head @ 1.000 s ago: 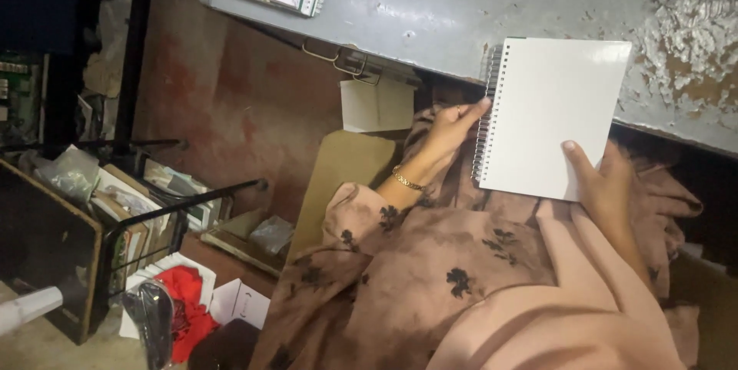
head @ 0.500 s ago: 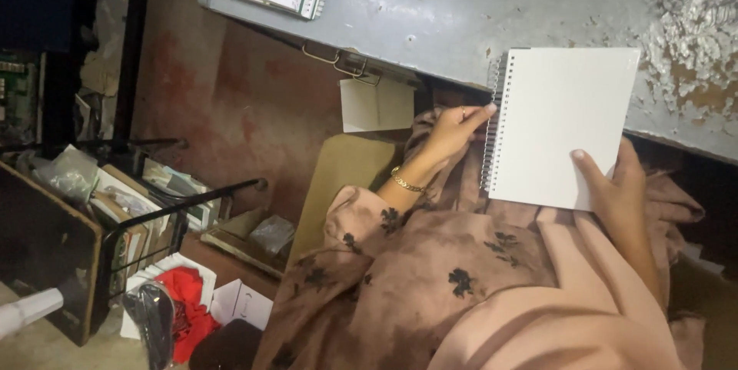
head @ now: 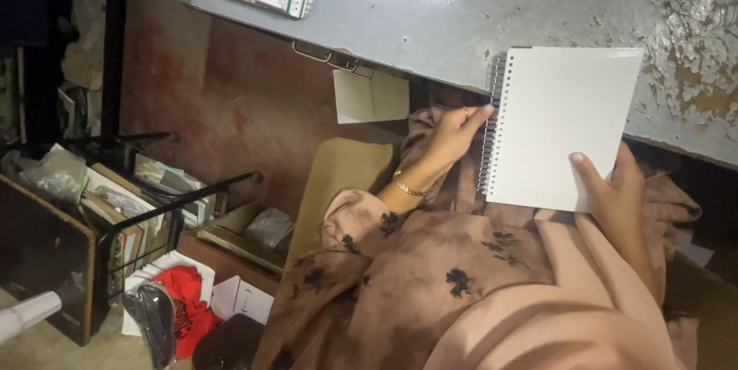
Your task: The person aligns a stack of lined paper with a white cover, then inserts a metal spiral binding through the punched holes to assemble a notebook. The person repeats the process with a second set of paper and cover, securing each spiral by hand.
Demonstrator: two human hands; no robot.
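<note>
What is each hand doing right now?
Left hand: fingers on the spiral notebook binding.
Right hand: grip shut on the notebook's lower corner.

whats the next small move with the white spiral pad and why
Probably lower the white spiral pad flat onto the grey desk. It is held up at the desk's front edge, the right hand gripping its lower corner and the left hand only fingering the wire coil, so it looks lightly supported.
</note>
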